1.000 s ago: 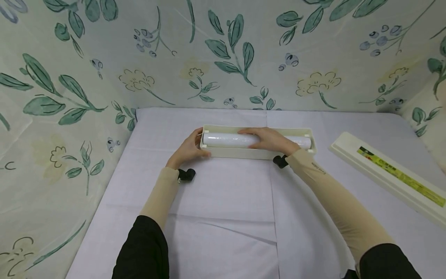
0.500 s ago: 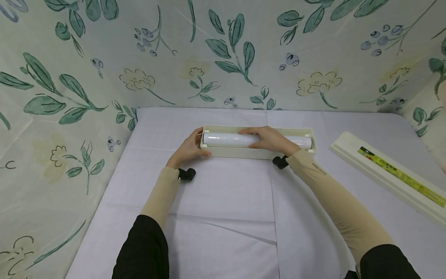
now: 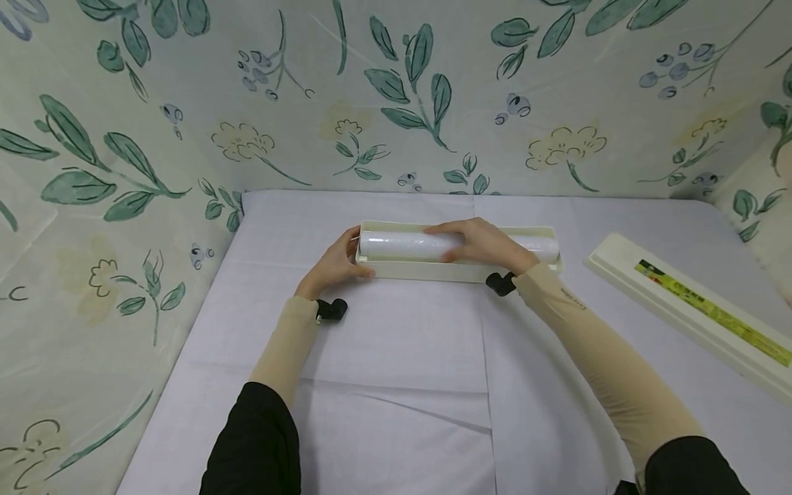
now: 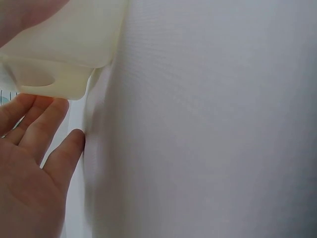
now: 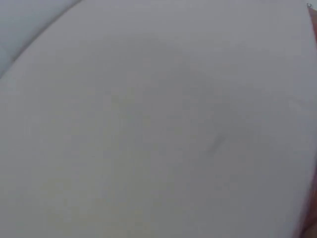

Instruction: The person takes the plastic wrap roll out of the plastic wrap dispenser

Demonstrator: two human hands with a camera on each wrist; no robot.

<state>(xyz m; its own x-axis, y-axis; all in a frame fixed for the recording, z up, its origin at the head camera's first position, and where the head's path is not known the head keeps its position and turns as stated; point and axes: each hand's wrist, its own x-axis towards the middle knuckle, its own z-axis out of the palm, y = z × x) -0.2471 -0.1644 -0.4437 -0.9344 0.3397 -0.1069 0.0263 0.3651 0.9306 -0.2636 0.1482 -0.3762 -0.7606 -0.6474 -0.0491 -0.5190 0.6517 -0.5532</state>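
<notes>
We see the right hand [image 3: 485, 244] with its grip clamped around the middle of the roll [image 3: 392, 245], which sticks out on both sides, along the open box [image 3: 421, 270]; the left hand [image 3: 334, 262] holds the box's left end.

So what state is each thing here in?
Box, open
Roll, in the box, right end seemingly raised
Lid, off, lying right of the box
Left grip, holding the box's left end
Right grip, around the roll
Tablecloth, creased
Flowered curtain, hanging
</notes>
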